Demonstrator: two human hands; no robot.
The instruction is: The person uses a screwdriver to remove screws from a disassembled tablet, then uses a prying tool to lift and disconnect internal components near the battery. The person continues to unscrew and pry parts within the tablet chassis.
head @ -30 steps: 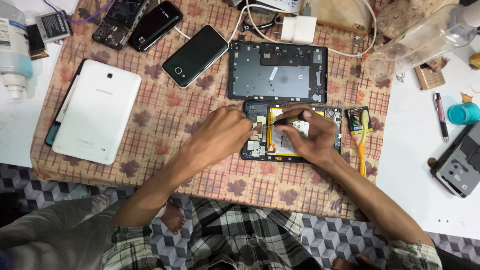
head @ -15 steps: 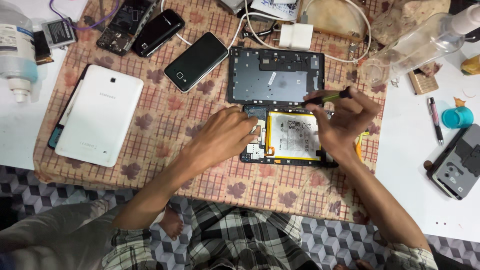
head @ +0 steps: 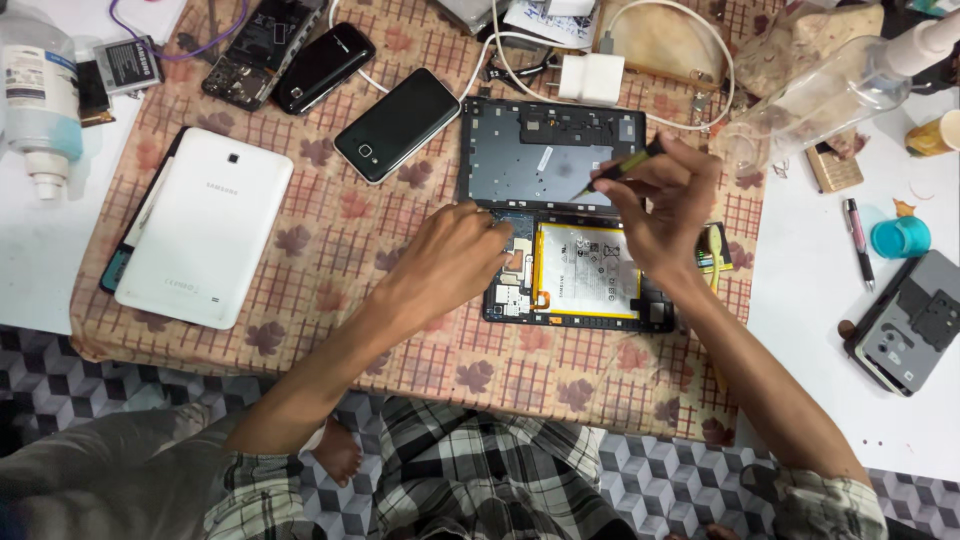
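Left hand (head: 450, 265) presses flat on the opened tablet (head: 580, 275) while right hand (head: 660, 200) pinches a screwdriver (head: 615, 170) just above it, probably mid-disassembly.

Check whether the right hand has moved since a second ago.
Yes. The right hand rose off the opened tablet's battery toward the detached back cover, holding a thin tool.

- A white tabletop (head: 830, 330) carries a checked, leaf-patterned cloth (head: 350, 230).
- On the cloth: an opened tablet (head: 585, 272) showing its battery, a dark back cover (head: 540, 150) just above it, a white tablet (head: 205, 240) at the left, a black phone (head: 397, 124), another black phone (head: 323, 68), a bare circuit frame (head: 258, 45) and a white charger (head: 590, 78) with cable.
- On bare tabletop: a clear bottle (head: 38, 100), a pen (head: 856, 226), a teal cap (head: 900, 238) and a grey phone case (head: 908, 320).
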